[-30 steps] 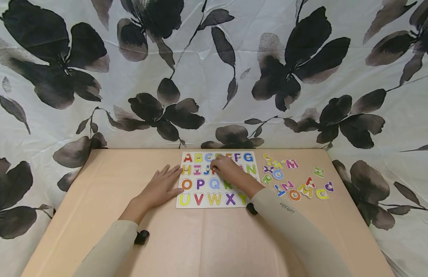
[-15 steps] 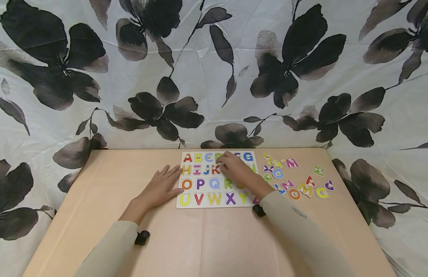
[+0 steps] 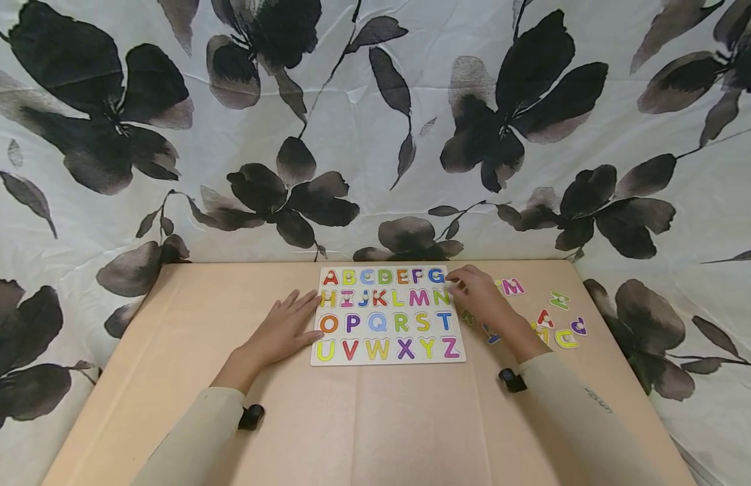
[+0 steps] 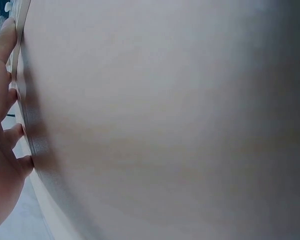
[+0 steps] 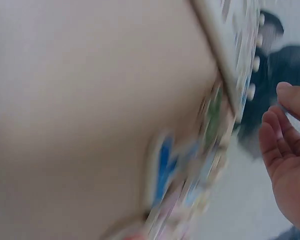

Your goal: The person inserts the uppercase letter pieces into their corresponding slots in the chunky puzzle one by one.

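Note:
A white alphabet puzzle board (image 3: 387,335) lies on the table, showing rows of coloured letters from A to Z. At its left edge rests my left hand (image 3: 275,334), fingers spread and fairly straight; the left wrist view shows its fingertips (image 4: 25,164) touching a thin edge. My right hand (image 3: 487,300) is over loose letter pieces just right of the board, hiding several of them. In the right wrist view its fingers (image 5: 271,142) are loosely bent, with nothing seen between them. A blurred blue letter (image 5: 162,170) lies below that hand.
Loose letters lie right of the board: a pink M (image 3: 512,287), a green Z-like piece (image 3: 558,300), a red A (image 3: 544,318), a yellow-green curved letter (image 3: 566,339) and a purple one (image 3: 578,327). A floral cloth (image 3: 406,155) hangs behind the table (image 3: 400,418).
My right hand has left the middle of the board and moved right, over the loose letters. The board's letters it covered now show. My left hand stays at the left edge.

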